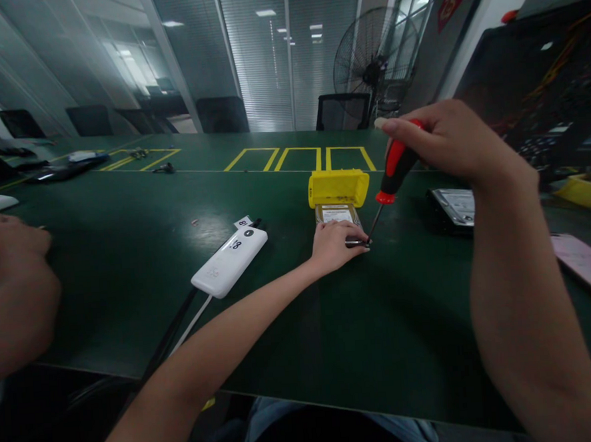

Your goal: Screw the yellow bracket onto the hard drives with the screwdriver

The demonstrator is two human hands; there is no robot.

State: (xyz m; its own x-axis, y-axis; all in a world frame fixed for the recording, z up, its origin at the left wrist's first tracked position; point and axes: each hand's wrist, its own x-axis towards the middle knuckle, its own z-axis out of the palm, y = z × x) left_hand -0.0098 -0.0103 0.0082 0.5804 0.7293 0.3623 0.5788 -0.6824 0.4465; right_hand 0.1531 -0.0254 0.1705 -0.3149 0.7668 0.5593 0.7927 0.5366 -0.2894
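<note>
A hard drive with a pale label lies on the green table, its far end against a yellow plastic bin. My left hand is laid over the near part of the drive, its fingers closed around it and covering much of it. Up on the right, my right hand is wrapped around the red and black handle of a screwdriver. The screwdriver tilts, its shaft running down to a dark edge beside my left fingertips. The exact spot that the tip touches is too small to tell.
The yellow bin holds small dark bits. Left of my left hand lies a white power bank with cables. Another hard drive and a pink-white flat object lie to the right. Another person's hand is at the far left.
</note>
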